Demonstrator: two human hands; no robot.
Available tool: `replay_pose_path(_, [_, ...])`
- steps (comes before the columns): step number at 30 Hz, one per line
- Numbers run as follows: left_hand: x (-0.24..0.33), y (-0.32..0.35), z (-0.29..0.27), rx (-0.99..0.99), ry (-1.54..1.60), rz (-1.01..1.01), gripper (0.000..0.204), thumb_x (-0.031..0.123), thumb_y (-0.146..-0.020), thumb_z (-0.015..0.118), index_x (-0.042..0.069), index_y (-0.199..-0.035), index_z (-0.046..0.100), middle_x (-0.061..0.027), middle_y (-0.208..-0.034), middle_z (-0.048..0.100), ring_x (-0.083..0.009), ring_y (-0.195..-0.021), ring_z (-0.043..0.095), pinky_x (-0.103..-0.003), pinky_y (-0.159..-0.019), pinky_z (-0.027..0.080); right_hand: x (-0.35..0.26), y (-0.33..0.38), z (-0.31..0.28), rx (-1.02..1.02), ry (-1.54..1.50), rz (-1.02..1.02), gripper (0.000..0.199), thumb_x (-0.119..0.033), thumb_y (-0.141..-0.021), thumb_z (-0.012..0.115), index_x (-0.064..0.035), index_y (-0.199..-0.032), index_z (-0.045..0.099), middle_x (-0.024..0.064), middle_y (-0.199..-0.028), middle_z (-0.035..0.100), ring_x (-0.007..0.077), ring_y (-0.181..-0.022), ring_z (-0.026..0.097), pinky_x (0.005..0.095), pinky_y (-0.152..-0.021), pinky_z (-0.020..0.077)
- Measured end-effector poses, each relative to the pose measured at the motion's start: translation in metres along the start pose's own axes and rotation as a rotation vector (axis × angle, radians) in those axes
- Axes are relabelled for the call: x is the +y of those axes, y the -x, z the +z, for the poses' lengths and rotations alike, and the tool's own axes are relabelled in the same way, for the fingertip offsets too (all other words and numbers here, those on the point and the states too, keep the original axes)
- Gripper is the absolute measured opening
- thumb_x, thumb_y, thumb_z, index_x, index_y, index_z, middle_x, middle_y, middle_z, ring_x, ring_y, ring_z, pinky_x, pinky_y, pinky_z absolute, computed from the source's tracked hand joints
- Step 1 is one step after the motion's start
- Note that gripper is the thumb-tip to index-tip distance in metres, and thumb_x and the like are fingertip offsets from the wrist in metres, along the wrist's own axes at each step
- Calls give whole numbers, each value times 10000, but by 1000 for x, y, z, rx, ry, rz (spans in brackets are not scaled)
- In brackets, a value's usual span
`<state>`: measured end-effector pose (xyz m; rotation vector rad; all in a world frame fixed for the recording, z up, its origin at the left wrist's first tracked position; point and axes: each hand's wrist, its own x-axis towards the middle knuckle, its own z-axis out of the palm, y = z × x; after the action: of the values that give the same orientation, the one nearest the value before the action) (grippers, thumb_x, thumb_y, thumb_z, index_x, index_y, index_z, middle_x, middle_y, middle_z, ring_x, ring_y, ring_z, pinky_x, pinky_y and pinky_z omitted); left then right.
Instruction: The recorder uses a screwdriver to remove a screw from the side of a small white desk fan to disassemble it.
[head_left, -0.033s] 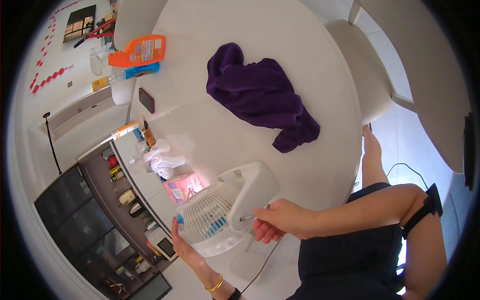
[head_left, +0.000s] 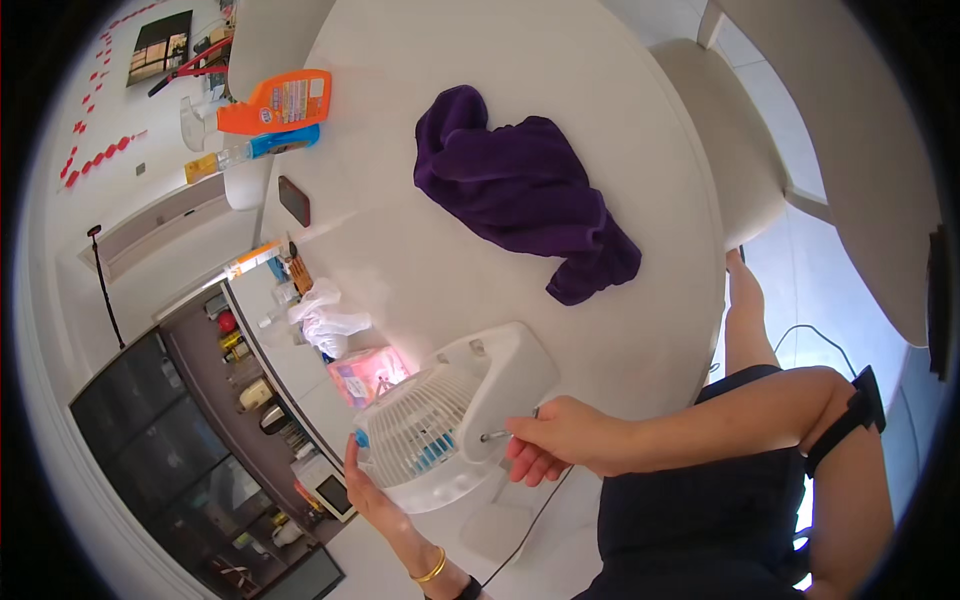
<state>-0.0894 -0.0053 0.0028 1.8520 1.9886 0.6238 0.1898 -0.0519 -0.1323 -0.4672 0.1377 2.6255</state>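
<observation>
A small white desk fan (head_left: 470, 400) with a round grille and blue blades is tilted over the near edge of the round white table (head_left: 560, 120). My left hand (head_left: 368, 492), with a gold bracelet at the wrist, grips the lower rim of the grille. My right hand (head_left: 560, 445) is at the fan's side, its fingers closed on a thin metal tool (head_left: 492, 436) whose tip touches the fan's housing. The fan's cord (head_left: 535, 520) hangs down below my right hand.
A crumpled purple cloth (head_left: 520, 190) lies mid-table. At the far left edge are an orange spray bottle (head_left: 275, 102), a blue and yellow bottle (head_left: 255, 150) and a dark phone (head_left: 294, 200). White chairs (head_left: 730, 160) stand at the right. A pink packet (head_left: 368, 372) and a white bag (head_left: 325, 318) sit on a counter.
</observation>
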Motion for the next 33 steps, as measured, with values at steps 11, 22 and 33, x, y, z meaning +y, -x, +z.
replay_pose_path(11, [8, -1, 2, -3, 48, -93, 491, 369, -1021, 412, -46, -1245, 547, -124, -1174, 606, -180, -1062, 576, -305, -946, 443, -1, -2, -9, 129, 1749, -974, 185, -149, -840, 578, 13, -930, 584, 92, -672, 621, 249, -604, 639, 343, -555, 508])
replay_pose_path(22, [18, 2, 7, -4, 141, -134, 450, 332, -1018, 428, -32, -1266, 524, -131, -1146, 621, -184, -1019, 609, -294, -904, 483, 32, -16, 5, 281, 1214, -1203, 249, -99, -838, 575, 0, -1062, 533, 139, -909, 572, 293, -877, 580, 385, -715, 500])
replay_pose_path(33, [14, 0, 7, -14, 141, -91, 417, 293, -1020, 426, -30, -1264, 525, -131, -1163, 615, -179, -1029, 602, -294, -911, 475, 28, -13, -1, 269, 1227, -1213, 283, -120, -893, 518, 13, -1141, 536, 157, -845, 626, 317, -801, 624, 425, -663, 499])
